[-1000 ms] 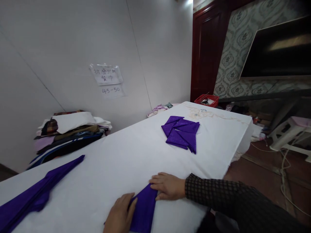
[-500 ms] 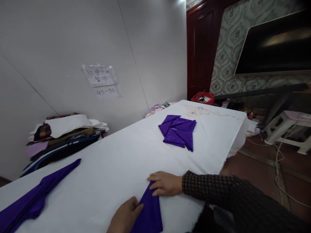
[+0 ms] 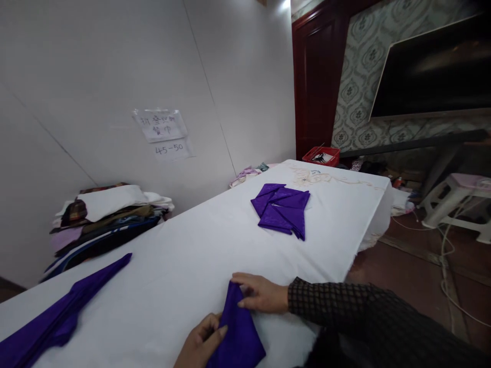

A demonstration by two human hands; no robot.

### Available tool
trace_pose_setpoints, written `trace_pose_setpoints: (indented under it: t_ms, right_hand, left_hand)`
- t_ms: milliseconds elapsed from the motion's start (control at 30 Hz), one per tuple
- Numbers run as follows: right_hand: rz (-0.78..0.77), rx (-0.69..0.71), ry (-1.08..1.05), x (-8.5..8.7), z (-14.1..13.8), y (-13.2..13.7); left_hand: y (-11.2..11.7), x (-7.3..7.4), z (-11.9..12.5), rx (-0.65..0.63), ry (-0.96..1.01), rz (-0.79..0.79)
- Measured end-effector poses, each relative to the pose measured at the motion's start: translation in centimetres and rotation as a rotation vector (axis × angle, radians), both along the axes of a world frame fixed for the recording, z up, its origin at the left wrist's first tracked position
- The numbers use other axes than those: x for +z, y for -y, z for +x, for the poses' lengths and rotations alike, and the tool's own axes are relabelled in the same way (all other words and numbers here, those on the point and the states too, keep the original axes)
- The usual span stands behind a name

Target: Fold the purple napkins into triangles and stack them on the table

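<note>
A folded purple cloth napkin (image 3: 238,335) lies at the near edge of the white-covered table, its narrow point facing away from me. My left hand (image 3: 203,341) pinches its left edge between thumb and fingers. At the upper tip, my right hand (image 3: 261,292) grips the cloth, fingers over the top and thumb on the near side. Farther back on the table sit several folded purple napkins (image 3: 284,207) overlapping in a group. On the left, more purple cloth (image 3: 57,312) lies in a long loose fold, partly cut off by the frame.
The white tablecloth (image 3: 184,255) covers the long table. A pile of folded clothes (image 3: 111,220) stands against the grey wall at left. Beyond the far end is a red basket (image 3: 321,155). A white stool (image 3: 456,202) and a cable are on the floor at right.
My right hand has shifted from lying flat on the napkin to gripping its tip. The tip now lifts slightly, and the napkin's lower right corner has swung right.
</note>
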State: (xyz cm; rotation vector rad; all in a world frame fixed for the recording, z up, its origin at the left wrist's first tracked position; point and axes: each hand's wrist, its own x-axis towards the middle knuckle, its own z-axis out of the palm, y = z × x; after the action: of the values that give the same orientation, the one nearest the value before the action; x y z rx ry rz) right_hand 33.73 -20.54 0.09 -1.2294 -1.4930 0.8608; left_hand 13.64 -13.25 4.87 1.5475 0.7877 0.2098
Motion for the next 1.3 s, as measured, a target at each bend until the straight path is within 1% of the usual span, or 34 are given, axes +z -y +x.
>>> trace_pose_setpoints:
  t_ms: [100, 133, 200, 300, 367, 433, 567, 633, 667, 733, 800, 833, 900, 967, 1000, 1067, 1133, 1167, 1233, 1300]
  right_hand:
    - [-0.202, -0.056, -0.474, 0.2, -0.8, 0.0]
    - [-0.272, -0.056, -0.584, 0.5, -1.0, 0.1]
    - [-0.357, -0.016, -0.7, 1.2, -1.3, 0.6]
    - [-0.335, 0.05, -0.745, 2.2, -1.2, 1.4]
    - [-0.302, 0.042, -0.758, 2.7, -0.8, 1.8]
    - [-0.31, 0.042, -0.758, 3.0, -0.2, 1.8]
    - [-0.404, 0.168, -0.707, 4.1, 1.5, 1.4]
    - [-0.458, 0.207, -0.68, 4.7, 2.6, 1.3]
    - [-0.479, 0.199, -0.681, 5.0, 3.1, 1.3]
    - [-0.46, 0.11, -0.743, 5.2, 4.0, 1.6]
    - [-0.371, 0.021, -0.881, 5.1, 4.6, 2.4]
    - [-0.314, 0.006, -0.955, 4.8, 4.6, 3.0]
    - [-0.23, 0.034, -1.046, 4.3, 4.2, 4.0]
    - [-0.175, 0.032, -1.048, 3.7, 3.6, 4.8]
    - [-0.149, -0.012, -1.029, 3.5, 3.3, 5.0]
    - [-0.099, -0.157, -0.99, 3.1, 3.1, 5.0]
    - [-0.068, -0.305, -0.962, 2.9, 3.7, 4.9]
    - [-0.066, -0.354, -0.947, 2.9, 4.3, 4.9]
    - [-0.075, -0.404, -0.917, 3.0, 5.9, 5.0]
    - [-0.082, -0.443, -0.886, 3.5, 8.3, 5.4]
  left_hand:
    - [0.5, 1.1, 0.1, 0.099, 0.043, 0.0]
    - [0.5, 1.3, 0.1, 0.117, 0.049, 0.002]
    - [0.1, 1.3, 0.1, 0.122, 0.068, -0.009]
    - [-0.3, 0.6, 0.5, 0.108, 0.086, -0.044]
    - [-0.1, 0.1, 0.9, 0.112, 0.079, -0.091]
    - [0.4, -0.1, 1.6, 0.114, 0.091, -0.179]
    - [1.6, 0.3, 3.7, 0.037, 0.126, -0.4]
    - [1.9, 0.6, 4.8, 0.044, 0.108, -0.446]
    - [1.9, 0.7, 5.3, 0.071, 0.108, -0.452]
    - [1.7, 0.9, 6.3, 0.15, 0.142, -0.454]
    - [1.2, 1.0, 7.3, 0.257, 0.215, -0.446]
    - [1.0, 1.1, 7.9, 0.324, 0.26, -0.438]
    - [0.7, 1.2, 9.1, 0.444, 0.348, -0.433]
    - [0.9, 1.2, 10.6, 0.503, 0.413, -0.453]
    - [1.1, 1.1, 11.4, 0.509, 0.435, -0.466]
    - [1.9, 0.9, 13.1, 0.496, 0.462, -0.48]
    - [2.6, 0.6, 14.6, 0.464, 0.476, -0.476]
    - [2.8, 0.4, 15.2, 0.438, 0.479, -0.472]
    - [2.9, -0.2, 16.1, 0.384, 0.46, -0.444]
    - [2.5, -1.0, 16.4, 0.361, 0.399, -0.357]
